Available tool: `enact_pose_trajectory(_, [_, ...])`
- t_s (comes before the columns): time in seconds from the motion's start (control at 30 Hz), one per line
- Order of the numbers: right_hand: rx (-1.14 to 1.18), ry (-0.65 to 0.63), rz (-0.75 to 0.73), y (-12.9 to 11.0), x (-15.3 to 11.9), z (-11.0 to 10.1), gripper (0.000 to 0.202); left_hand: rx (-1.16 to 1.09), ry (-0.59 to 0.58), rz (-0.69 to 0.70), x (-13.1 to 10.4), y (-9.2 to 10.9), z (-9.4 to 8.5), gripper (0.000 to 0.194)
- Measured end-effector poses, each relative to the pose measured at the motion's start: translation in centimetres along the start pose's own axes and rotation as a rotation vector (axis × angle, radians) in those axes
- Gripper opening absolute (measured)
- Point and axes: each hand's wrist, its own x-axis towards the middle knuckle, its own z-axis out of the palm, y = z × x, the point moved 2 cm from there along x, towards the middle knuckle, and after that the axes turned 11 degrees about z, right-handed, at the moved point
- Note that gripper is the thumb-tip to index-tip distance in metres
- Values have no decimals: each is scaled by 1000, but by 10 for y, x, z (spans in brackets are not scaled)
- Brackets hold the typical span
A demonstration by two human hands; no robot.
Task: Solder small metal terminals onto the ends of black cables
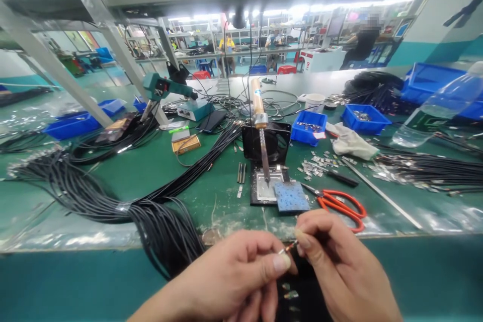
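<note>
Left hand (245, 274), one of my two: pinching one thin wire end (290, 247) between thumb and forefinger, wrist angled inward. It bridges both hands' fingertips. One blue sponge (291, 197) beyond. Right hand (334, 256): fingers curled, gripping its other side. Just past that hand, one pair of orange-handled scissors (335, 206).
</note>
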Motion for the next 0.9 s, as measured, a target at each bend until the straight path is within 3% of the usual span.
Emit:
enact_pose_trajectory(0.17, [7, 36, -81, -2, -3, -5, 10, 444, 17, 73, -14, 23, -4, 32])
enact_pose_trajectory(0.27, [5, 39, -151, -2, -8, -5, 9, 227, -29, 157, -10, 26, 0, 34])
enact_pose_trajectory(0.37, [8, 40, -145, -2, -13, -6, 10, -18, 27, 114, 2, 14, 9, 37])
enact_pose_trajectory(0.47, [36, 62, -59, -2, -16, -7, 8, 117, 179, 108, 7, 4, 17, 31])
enact_pose_trajectory(0.57, [41, 56, 10, -4, -18, -5, 8, 270, 276, 239, 4, 6, 22, 24])
enact_pose_trajectory(0.73, [-18, 72, 112, -3, -22, -1, 11, 307, 354, 299, -1, 11, 24, 23])
enact_pose_trajectory(0.9, [-29, 95, 104, -2, -24, 2, 7, 285, 371, 307, -4, 8, 24, 21])
